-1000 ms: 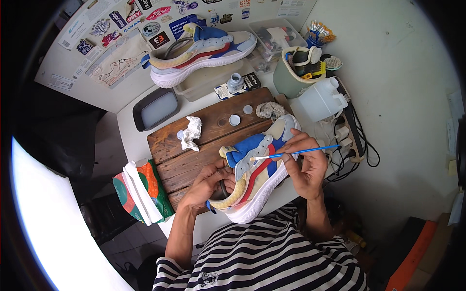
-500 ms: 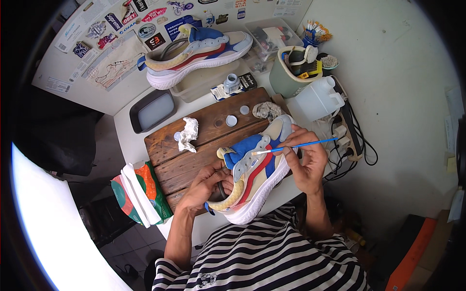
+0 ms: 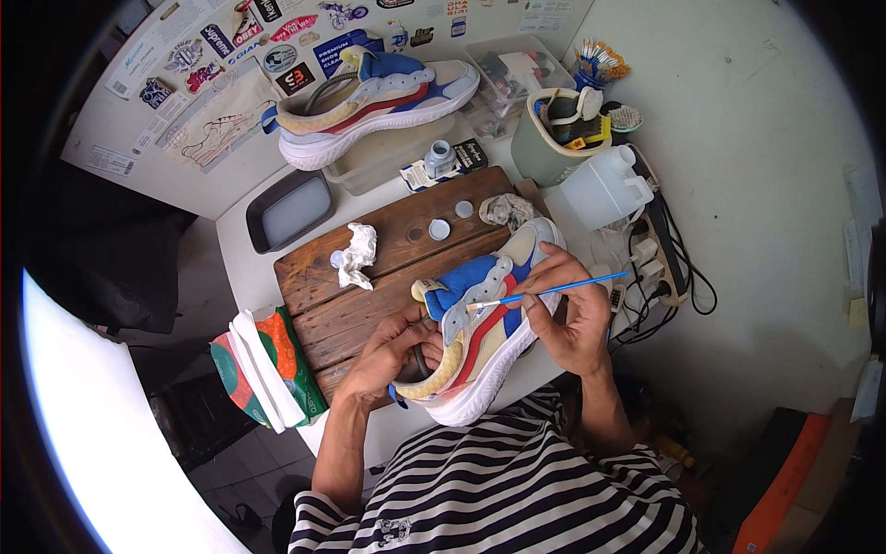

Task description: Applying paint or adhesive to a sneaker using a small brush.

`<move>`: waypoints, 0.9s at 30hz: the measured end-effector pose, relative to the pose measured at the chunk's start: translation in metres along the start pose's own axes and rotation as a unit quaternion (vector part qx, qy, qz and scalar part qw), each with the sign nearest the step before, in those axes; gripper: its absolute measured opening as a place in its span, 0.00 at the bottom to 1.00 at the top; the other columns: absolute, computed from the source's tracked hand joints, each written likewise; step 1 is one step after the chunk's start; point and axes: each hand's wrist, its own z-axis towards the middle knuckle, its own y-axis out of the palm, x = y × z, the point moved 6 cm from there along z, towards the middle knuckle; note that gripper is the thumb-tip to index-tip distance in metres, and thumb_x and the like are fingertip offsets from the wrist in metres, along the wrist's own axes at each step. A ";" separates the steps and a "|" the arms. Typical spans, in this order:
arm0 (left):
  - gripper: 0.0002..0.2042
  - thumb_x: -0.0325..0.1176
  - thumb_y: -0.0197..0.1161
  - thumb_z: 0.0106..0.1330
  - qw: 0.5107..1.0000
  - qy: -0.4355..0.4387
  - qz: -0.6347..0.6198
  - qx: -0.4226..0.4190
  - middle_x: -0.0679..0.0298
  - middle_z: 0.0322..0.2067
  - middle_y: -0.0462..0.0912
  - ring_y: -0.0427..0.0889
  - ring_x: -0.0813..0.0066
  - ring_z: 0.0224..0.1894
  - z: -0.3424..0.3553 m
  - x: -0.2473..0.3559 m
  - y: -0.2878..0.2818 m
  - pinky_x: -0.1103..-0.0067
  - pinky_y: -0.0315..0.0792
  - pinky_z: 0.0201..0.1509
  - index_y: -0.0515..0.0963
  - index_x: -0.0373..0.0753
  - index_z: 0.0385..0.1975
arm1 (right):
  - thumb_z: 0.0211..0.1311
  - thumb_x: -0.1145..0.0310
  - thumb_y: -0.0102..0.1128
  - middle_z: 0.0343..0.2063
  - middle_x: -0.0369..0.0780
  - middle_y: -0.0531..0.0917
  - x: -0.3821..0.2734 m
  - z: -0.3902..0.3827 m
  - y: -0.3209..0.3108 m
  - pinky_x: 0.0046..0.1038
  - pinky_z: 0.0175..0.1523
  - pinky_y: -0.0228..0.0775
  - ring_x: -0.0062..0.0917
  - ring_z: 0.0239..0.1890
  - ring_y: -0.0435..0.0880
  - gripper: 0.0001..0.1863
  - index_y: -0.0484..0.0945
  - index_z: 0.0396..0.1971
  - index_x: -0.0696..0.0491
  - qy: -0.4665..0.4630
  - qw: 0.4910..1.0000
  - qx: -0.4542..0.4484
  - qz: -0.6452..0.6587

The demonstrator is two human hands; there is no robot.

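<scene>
My left hand (image 3: pixel 392 355) grips a sneaker (image 3: pixel 494 355) by its collar, with the fingers partly inside the opening. The shoe is tilted, its toe pointing up and to the right, its white sole toward me. It has blue, red, cream and grey panels. My right hand (image 3: pixel 574 319) pinches a thin paintbrush (image 3: pixel 563 287) with a blue handle. The pale bristles rest on or just over the grey eyelet panel beside the blue tongue. Behind the board, the matching sneaker (image 3: pixel 378 106) lies across a clear plastic box (image 3: pixel 369 166).
A wooden board (image 3: pixel 323 319) carries crumpled white tissue (image 3: pixel 358 257), a small paint lid (image 3: pixel 439 229) and a stained cloth (image 3: pixel 506 210). Around it stand a black tray (image 3: pixel 289 214), a grey-blue paint bottle (image 3: pixel 440 159), a white jug (image 3: pixel 604 189), a brush-filled bin (image 3: pixel 544 152), cables and a tissue pack (image 3: pixel 268 369).
My right hand has moved slightly left and down with the paintbrush, bringing the bristles along the grey eyelet panel toward the collar. My left hand and the sneaker have hardly moved.
</scene>
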 end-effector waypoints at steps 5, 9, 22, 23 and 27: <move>0.13 0.31 0.56 0.79 1.000 0.000 0.003 0.000 0.60 0.39 0.87 0.87 0.78 0.37 0.001 0.001 0.000 0.81 0.81 0.47 0.76 0.29 0.56 | 0.63 0.76 0.69 0.34 0.39 0.88 0.000 0.000 -0.005 0.51 0.73 0.63 0.29 0.39 0.86 0.07 0.81 0.38 0.54 -0.010 1.000 0.006 -0.016; 0.14 0.31 0.56 0.79 1.000 0.004 -0.012 -0.008 0.61 0.39 0.88 0.87 0.78 0.37 0.000 0.002 0.001 0.81 0.82 0.47 0.76 0.29 0.56 | 0.62 0.76 0.69 0.33 0.38 0.88 -0.005 0.001 0.000 0.50 0.73 0.64 0.29 0.39 0.86 0.07 0.80 0.38 0.54 -0.015 1.000 -0.002 -0.021; 0.15 0.27 0.48 0.81 1.000 -0.008 0.022 -0.010 0.55 0.43 0.87 0.87 0.73 0.39 0.003 -0.004 -0.005 0.78 0.83 0.50 0.70 0.29 0.63 | 0.60 0.77 0.70 0.33 0.38 0.88 -0.007 0.001 -0.001 0.50 0.71 0.67 0.31 0.38 0.87 0.08 0.80 0.37 0.54 -0.023 0.999 0.006 -0.047; 0.15 0.27 0.48 0.81 1.000 -0.006 0.020 -0.009 0.55 0.43 0.87 0.87 0.74 0.39 0.002 -0.003 -0.005 0.78 0.83 0.50 0.70 0.29 0.63 | 0.60 0.77 0.70 0.33 0.38 0.88 -0.008 0.001 -0.001 0.50 0.71 0.67 0.30 0.38 0.87 0.08 0.80 0.37 0.54 -0.021 0.999 0.009 -0.037; 0.15 0.27 0.48 0.81 1.000 -0.010 0.024 -0.004 0.54 0.44 0.87 0.88 0.74 0.40 0.001 -0.003 -0.006 0.79 0.83 0.50 0.70 0.29 0.63 | 0.60 0.77 0.70 0.32 0.38 0.88 -0.006 0.000 -0.001 0.50 0.71 0.66 0.30 0.38 0.87 0.08 0.81 0.37 0.53 -0.018 0.999 0.010 -0.043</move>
